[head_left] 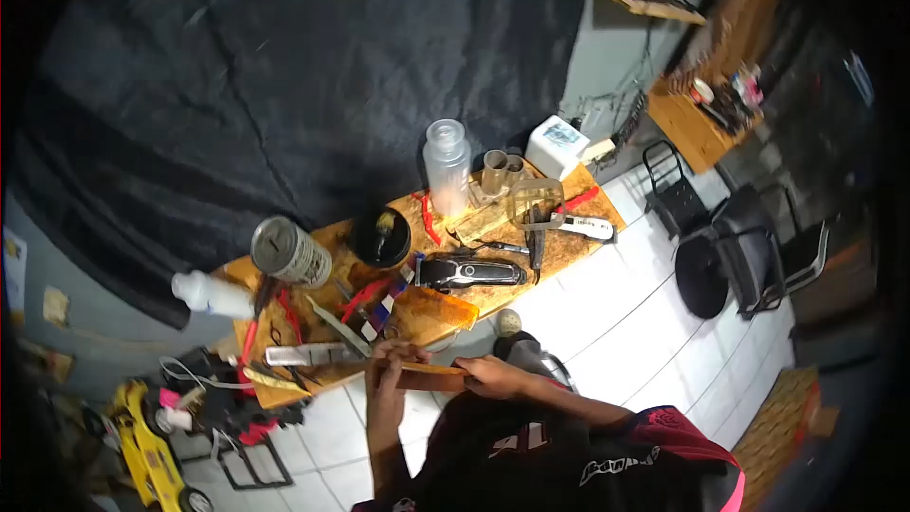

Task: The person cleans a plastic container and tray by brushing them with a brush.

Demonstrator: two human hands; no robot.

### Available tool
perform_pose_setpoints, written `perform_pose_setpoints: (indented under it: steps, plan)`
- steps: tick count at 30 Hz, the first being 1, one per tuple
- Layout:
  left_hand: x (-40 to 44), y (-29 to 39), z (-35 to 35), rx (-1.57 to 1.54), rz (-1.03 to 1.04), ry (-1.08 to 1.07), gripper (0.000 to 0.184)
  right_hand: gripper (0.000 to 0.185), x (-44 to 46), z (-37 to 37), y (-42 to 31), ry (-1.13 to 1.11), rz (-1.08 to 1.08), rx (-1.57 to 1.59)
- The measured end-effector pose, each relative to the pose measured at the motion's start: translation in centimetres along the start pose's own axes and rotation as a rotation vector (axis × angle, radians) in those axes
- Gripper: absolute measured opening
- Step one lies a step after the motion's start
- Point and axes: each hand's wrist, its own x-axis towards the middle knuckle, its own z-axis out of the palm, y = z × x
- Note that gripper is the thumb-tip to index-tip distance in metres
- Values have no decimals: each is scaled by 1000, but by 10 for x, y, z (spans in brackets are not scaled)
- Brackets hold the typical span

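Note:
A flat orange-brown piece (431, 379) spans the space between my two hands, just off the near edge of the wooden table (507, 294). My left hand (387, 374) is closed on its left end, fingers upright. At the right end, my right hand (493, 377) pinches it. Beyond my hands on the table lie an amber translucent piece (438, 308), a black hair clipper (469, 271) and a white clipper (585, 227). Nearer my left hand are a clear plastic strip (308, 354) and a flat greenish blade-like piece (338, 325).
The table also holds a tin can (291, 252), a white bottle (210, 294), a black bowl (380, 237), a clear bottle (447, 169) and a white box (556, 146). Black chairs (749, 251) stand right; a yellow toy car (147, 450) sits lower left.

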Motion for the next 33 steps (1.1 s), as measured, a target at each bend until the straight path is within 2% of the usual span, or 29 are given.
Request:
perform_pose_setpoints:
  steps: [1, 2, 5, 6, 9, 10, 11, 13, 14, 17, 19, 21, 22, 23, 25, 27, 29, 30, 31, 33]
  plan:
    - [11, 5, -7, -45, 34, -82, 33, 42, 9, -3, -5, 1, 4, 5]
    - [23, 10, -13, -77, -31, -99, 32, 42, 19, -10, -6, 6, 12, -1]
    - [16, 0, 24, 98, -3, -149, 32, 41, -26, -6, 12, 239, 24, 38]
    - [18, -4, 30, 161, -3, -203, 38, 39, -39, -9, 16, 300, 47, 26]
    - [23, -17, 39, 213, -26, -306, 38, 40, -58, -17, 24, 409, 123, -23]
    - [25, -22, 37, 264, -49, -359, 48, 40, -64, -19, 23, 443, 178, 1]
    - [26, -24, 42, 274, -58, -370, 48, 38, -72, -21, 18, 573, 179, 76]
    - [25, -22, 65, -32, -130, -419, 51, 36, -80, -29, 11, 723, 239, 198]
    - [26, -21, 71, -117, -161, -422, 63, 35, -89, -42, -2, 788, 283, 176]
    - [42, -28, 89, 48, -196, -465, 67, 29, -97, -64, 16, 882, 226, 251]
    - [53, -29, 102, 180, -204, -434, 61, 19, -102, -99, -1, 915, 109, 459]
    - [64, -32, 110, 501, 40, -523, 54, 17, -108, -135, -2, 934, 80, 555]
    - [73, -29, 121, 568, 114, -495, 48, 17, -109, -152, 6, 962, 70, 603]
    - [80, -27, 133, 583, 105, -478, 48, 17, -108, -168, 15, 988, 60, 659]
    - [99, -29, 159, 794, 251, -338, 52, 16, -105, -210, 32, 1045, 56, 615]
    - [122, -37, 183, 901, 267, -241, 57, 23, -104, -253, 49, 1035, 176, 475]
    - [150, -44, 216, 1152, 510, -203, 62, 9, -99, -291, 60, 1031, 224, 451]
    - [163, -46, 232, 1161, 460, -207, 71, 9, -96, -300, 74, 1017, 220, 470]
    - [178, -50, 246, 1181, 449, -193, 71, 11, -91, -306, 94, 1011, 195, 401]
    - [207, -54, 268, 1448, 612, -130, 84, 13, -80, -315, 115, 978, 169, 355]
